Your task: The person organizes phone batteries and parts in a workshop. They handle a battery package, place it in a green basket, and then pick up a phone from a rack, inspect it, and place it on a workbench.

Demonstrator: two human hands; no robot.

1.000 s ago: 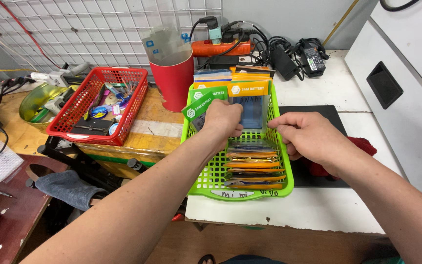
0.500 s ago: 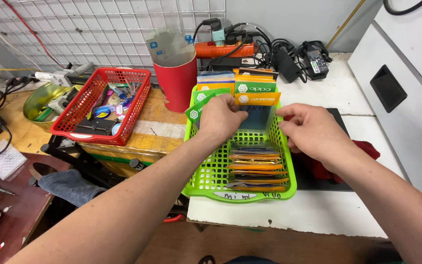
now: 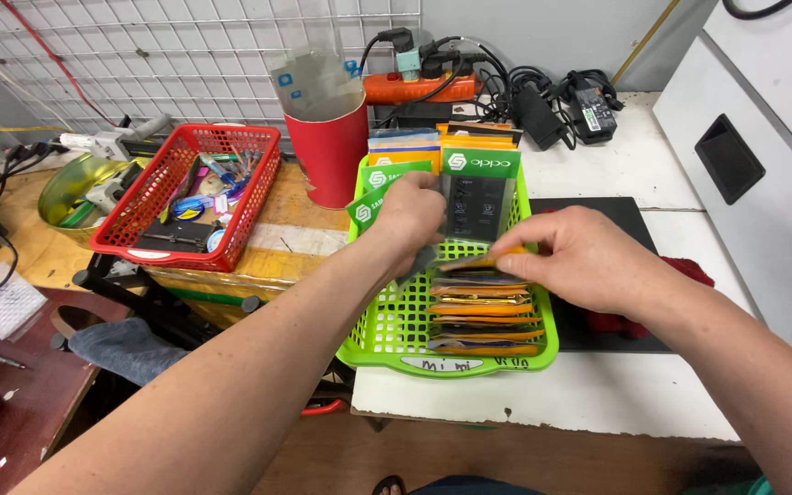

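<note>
A bright green plastic basket point(image 3: 396, 325) sits on the white table and holds a row of flat packets standing on edge. My left hand point(image 3: 414, 215) reaches into the back of the basket and holds several green-topped packets point(image 3: 478, 197) tilted back. My right hand point(image 3: 579, 257) is over the basket's right side, its fingertips pinching an orange-edged packet point(image 3: 488, 264) at the front of the gap. More orange and dark packets point(image 3: 483, 316) fill the near half of the basket.
A red cup point(image 3: 330, 147) with clear sheets stands behind the basket. A red basket point(image 3: 185, 197) of small tools lies to the left. A black mat point(image 3: 616, 220) and red cloth point(image 3: 689, 275) lie under my right arm. An orange power strip point(image 3: 419, 87) with chargers is at the back.
Both hands have shifted: the left has pushed the green-topped packets further back and upright, and the right has moved left onto an orange-edged packet in the basket.
</note>
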